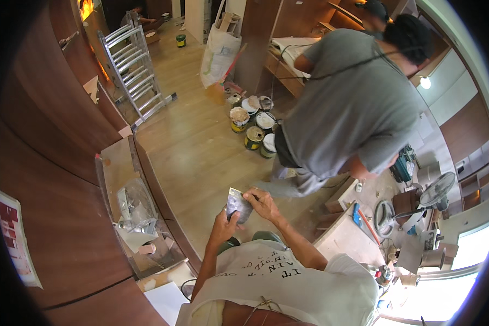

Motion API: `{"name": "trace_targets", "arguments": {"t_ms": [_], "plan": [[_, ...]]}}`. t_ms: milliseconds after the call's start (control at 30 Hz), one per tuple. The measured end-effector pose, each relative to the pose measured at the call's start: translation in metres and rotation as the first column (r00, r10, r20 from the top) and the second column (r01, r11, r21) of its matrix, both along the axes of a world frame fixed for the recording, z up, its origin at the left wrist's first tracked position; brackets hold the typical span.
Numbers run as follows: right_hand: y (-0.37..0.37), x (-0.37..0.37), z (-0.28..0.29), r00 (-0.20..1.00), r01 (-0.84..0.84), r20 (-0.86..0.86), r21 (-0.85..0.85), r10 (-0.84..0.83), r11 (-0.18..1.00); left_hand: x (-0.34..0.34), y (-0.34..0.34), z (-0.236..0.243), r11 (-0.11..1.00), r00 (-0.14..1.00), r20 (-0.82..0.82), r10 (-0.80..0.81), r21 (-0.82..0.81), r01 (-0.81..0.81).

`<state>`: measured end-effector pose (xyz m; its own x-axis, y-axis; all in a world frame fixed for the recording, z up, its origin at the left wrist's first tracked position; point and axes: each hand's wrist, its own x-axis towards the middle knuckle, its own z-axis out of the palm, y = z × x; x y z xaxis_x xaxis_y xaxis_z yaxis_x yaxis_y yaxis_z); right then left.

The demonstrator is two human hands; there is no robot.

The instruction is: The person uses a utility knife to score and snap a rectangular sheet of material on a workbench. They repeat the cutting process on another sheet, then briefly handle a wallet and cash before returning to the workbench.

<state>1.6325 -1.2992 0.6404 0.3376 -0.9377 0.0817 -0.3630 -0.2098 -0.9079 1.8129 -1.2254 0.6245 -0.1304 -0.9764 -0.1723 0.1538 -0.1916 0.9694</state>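
In front of my body I hold a small flat grey piece [236, 207], roughly rectangular, with a paler strip along its upper edge. It may be a folded sheet, but I cannot tell its exact kind. My left hand [221, 229] grips its lower left side, the thumb pressed over the face. The fingers of my right hand [262, 204] are pinched on its upper right edge. Both hands are closed on the piece, above the wooden floor [187, 168], and parts of it are hidden behind the fingers.
A co-worker in a grey shirt [353, 103] leans over ahead to the right. Several paint cans [254, 137] stand on the floor beyond my hands. An aluminium ladder [133, 70] is at far left; a cluttered bench [358, 239] with a fan [439, 190] lies right. Wooden panels line the left.
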Motion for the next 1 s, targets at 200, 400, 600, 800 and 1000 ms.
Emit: {"name": "trace_targets", "arguments": {"t_ms": [200, 400, 600, 800, 1000], "plan": [[-0.08, 0.044, -0.002, 0.972, -0.006, -0.233, -0.009, 0.004, 1.0, 0.028, -0.061, -0.016, 0.994, 0.992, -0.089, 0.094, 0.07, -0.088], [-0.175, 0.063, 0.0, 0.998, -0.057, 0.018, 0.183, 0.055, 0.981, 0.057, -0.154, -0.015, 0.992, 0.99, -0.087, 0.109, 0.067, -0.103], [-0.307, 0.093, -0.028, 0.986, -0.107, 0.151, 0.291, 0.065, 0.951, 0.088, -0.292, -0.026, 0.996, 0.994, 0.061, 0.089, 0.001, -0.089], [-0.435, 0.112, -0.004, 0.982, 0.046, 0.185, 0.025, -0.05, 0.999, 0.095, -0.422, -0.005, 0.991, 0.993, 0.015, 0.115, -0.076, -0.113], [-0.518, 0.101, 0.0, 0.977, 0.208, 0.072, -0.141, -0.199, 0.968, 0.086, -0.523, -0.007, 0.999, 0.999, -0.044, 0.002, -0.04, -0.004]]}}
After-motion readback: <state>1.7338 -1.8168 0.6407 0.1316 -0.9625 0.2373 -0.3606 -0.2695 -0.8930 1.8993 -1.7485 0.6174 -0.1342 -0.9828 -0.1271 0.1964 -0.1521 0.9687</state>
